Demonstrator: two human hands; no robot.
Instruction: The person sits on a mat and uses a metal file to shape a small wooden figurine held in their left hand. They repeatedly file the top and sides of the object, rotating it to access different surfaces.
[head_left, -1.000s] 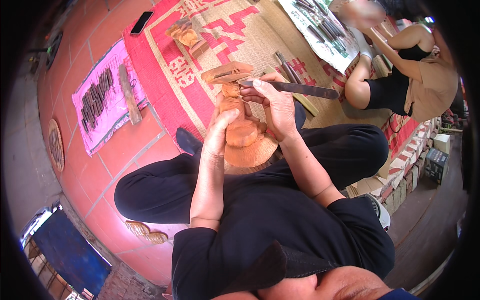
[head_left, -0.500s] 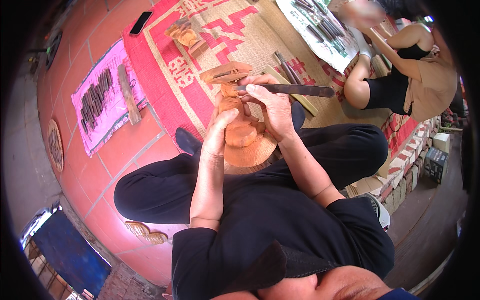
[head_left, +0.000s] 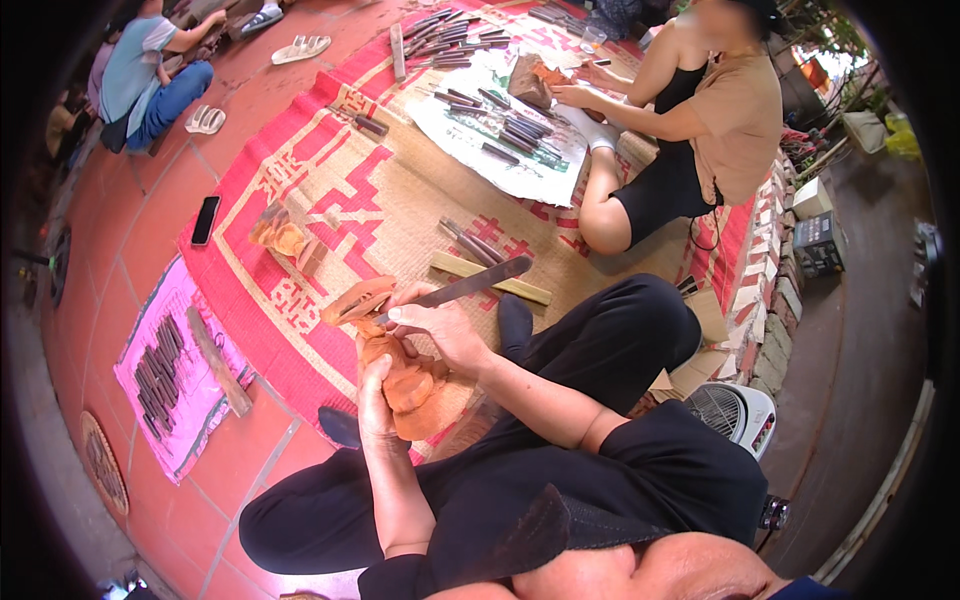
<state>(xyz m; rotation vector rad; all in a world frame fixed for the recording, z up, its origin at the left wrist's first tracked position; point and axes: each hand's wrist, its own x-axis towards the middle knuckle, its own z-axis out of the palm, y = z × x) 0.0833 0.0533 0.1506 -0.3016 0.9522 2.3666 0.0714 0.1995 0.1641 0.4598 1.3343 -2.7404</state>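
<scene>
My left hand (head_left: 376,398) is closed around the side of a reddish-brown wood carving (head_left: 410,388), a figure with a broad, flat top piece. The carving leans in front of my crossed legs. A long, dark, flat-handled carving tool (head_left: 482,283) is gripped in my right hand (head_left: 448,328), with its working end against the narrow part just below the top piece. My right fingers hide part of that contact. Beyond my hands, a second wood carving (head_left: 282,238) sits on the patterned mat (head_left: 395,225).
Slim tools and a flat wooden bar (head_left: 492,277) lie past my right hand. At left are a phone (head_left: 205,220), a pink cloth (head_left: 200,405) with dark tools and a wooden stick (head_left: 218,360). A co-worker (head_left: 735,110) sits by a white sheet (head_left: 450,135) of chisels. A fan (head_left: 735,415) stands right.
The view has swung upward and right, showing more of the mat and other people. The carving now leans more to the left. Both hands keep their holds, and the tool slants more upward.
</scene>
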